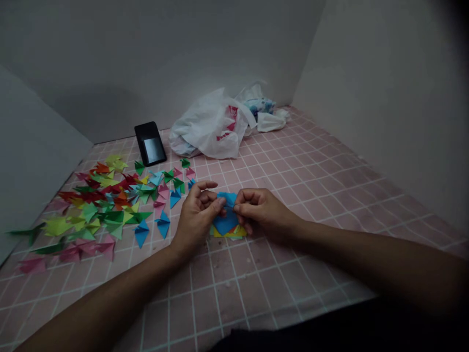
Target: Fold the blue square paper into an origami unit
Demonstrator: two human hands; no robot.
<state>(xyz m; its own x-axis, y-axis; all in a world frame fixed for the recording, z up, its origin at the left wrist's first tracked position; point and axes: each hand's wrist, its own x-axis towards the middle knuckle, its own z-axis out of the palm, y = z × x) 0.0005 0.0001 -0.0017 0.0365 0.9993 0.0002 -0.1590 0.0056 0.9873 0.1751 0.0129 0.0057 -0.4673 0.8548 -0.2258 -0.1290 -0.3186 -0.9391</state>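
Between my two hands is a small piece of blue origami paper (pixel 227 199), partly hidden by the fingers. My left hand (pixel 200 210) pinches its left side with thumb and fingers. On the other side, my right hand (pixel 262 208) grips the right edge between thumb and forefinger. Right below lies a small stack of coloured paper squares (pixel 229 233), with a blue sheet on top and yellow and orange edges showing. Several folded blue paper cranes (pixel 162 224) rest just left of my left hand.
Many folded paper cranes (pixel 110 200) in mixed colours spread over the left of the pink tiled cloth (pixel 293 274). Behind them a black phone (pixel 150 143) leans near the wall. A white plastic bag (pixel 210 124) and a crumpled white packet (pixel 271 121) lie at the back.
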